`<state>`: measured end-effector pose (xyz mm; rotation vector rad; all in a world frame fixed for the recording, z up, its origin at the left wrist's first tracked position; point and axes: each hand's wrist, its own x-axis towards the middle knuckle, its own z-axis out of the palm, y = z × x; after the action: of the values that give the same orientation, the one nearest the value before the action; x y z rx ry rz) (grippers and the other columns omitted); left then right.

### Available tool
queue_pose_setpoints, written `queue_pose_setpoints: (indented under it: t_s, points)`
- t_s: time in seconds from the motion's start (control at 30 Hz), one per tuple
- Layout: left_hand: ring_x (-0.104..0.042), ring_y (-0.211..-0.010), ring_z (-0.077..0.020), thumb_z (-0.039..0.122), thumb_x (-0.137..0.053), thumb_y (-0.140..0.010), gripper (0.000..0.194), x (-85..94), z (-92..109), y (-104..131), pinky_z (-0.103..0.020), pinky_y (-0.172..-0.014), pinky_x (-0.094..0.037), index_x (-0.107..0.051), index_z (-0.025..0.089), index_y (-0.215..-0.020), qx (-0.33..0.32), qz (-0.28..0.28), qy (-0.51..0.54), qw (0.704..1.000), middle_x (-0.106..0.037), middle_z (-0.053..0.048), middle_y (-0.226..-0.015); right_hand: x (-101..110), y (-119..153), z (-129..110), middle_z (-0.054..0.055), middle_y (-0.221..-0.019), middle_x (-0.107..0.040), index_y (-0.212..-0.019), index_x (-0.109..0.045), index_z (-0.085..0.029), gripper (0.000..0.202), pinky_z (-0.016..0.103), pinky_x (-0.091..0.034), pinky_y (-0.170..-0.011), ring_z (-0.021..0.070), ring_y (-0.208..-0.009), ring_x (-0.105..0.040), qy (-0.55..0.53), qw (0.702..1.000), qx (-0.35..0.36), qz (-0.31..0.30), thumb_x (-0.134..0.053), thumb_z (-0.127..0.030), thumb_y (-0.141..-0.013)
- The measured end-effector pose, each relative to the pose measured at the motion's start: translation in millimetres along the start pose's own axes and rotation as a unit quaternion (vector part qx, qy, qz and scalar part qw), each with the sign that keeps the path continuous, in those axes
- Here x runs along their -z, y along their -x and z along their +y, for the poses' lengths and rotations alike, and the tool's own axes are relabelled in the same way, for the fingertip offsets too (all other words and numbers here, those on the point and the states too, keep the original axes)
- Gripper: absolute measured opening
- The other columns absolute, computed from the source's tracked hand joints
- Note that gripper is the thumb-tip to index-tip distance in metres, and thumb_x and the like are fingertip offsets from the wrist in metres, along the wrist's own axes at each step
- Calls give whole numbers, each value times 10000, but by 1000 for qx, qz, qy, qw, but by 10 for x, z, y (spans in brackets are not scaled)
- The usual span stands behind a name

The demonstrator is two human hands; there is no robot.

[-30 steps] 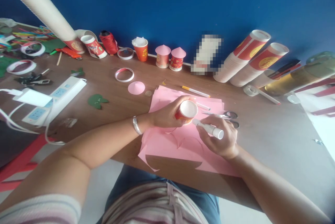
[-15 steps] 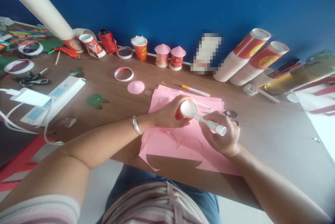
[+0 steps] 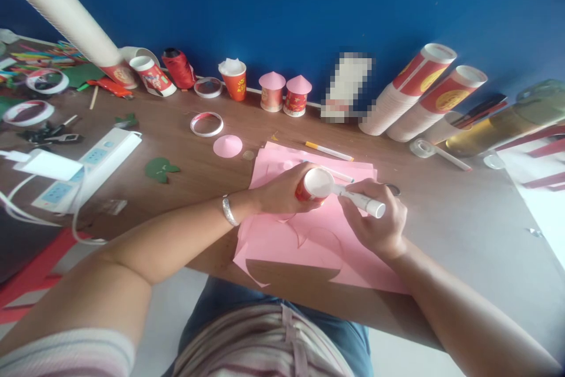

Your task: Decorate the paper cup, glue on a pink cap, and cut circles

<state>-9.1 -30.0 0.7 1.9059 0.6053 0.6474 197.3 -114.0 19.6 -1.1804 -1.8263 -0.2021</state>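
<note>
My left hand (image 3: 285,192) is wrapped round a red and white paper cup (image 3: 318,183), its open mouth tilted up toward me. In my right hand (image 3: 375,221) lies a white tube (image 3: 366,203) that looks like a glue stick or glue pen. Its narrow front end meets the cup's right rim; whether anything comes out of it is too small to tell. Beneath both hands are sheets of pink paper (image 3: 286,247) with curved cuts. Partly hidden behind my right hand are scissors (image 3: 392,189). A marker (image 3: 338,173) lies on the paper just past the cup.
Two cups with pink cone tops (image 3: 298,96) stand by the wall. A loose pink cone (image 3: 228,146) and a yellow-capped marker (image 3: 329,150) lie closer. Stacked paper cups (image 3: 410,89) lean at the right; a power strip (image 3: 95,165) and tape rolls (image 3: 207,124) are on the left.
The white tube and my right hand have shifted slightly right and up. The cup stays almost in place in my left hand, and the whole view has moved a little.
</note>
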Motion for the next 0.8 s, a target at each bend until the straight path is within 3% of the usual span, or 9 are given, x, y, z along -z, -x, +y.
queue_pose_setpoints:
  t_s: [0.3,0.5,0.6,0.8]
  points:
    - [-629,-1041,-240,303,-774,-802,442,6,13,-6,-421,-913,-543,-550,192,-1167,-2,10,-12,1000,-651,-94,-1160,-1,-19,-21,-28,-714,-715,-949,-594,-246,83,238,-496,-492,132,-529,-653,3,1000,0,0,-674,-268,-941]
    - [-643,-1028,-243,324,-802,-767,454,-3,-3,-11,-410,-894,-550,-553,206,-1128,11,42,-26,999,-670,-85,-1149,-36,-3,3,-33,-673,-708,-901,-587,-247,99,249,-490,-475,134,-502,-647,30,998,51,-2,-684,-251,-920]
    - [-640,-1033,-251,362,-830,-744,464,-7,-32,-19,-416,-910,-542,-552,199,-1078,-1,62,-48,997,-663,-83,-1123,-41,-3,-11,-33,-682,-717,-913,-589,-250,101,260,-511,-487,144,-521,-668,21,997,80,0,-687,-231,-917]
    - [-605,-1032,-266,489,-861,-732,505,-15,-119,-34,-444,-917,-528,-558,207,-1020,-47,61,-91,993,-635,-79,-1093,-34,40,-18,-18,-720,-728,-934,-607,-244,88,264,-528,-513,152,-571,-691,17,998,66,-2,-693,-226,-927]
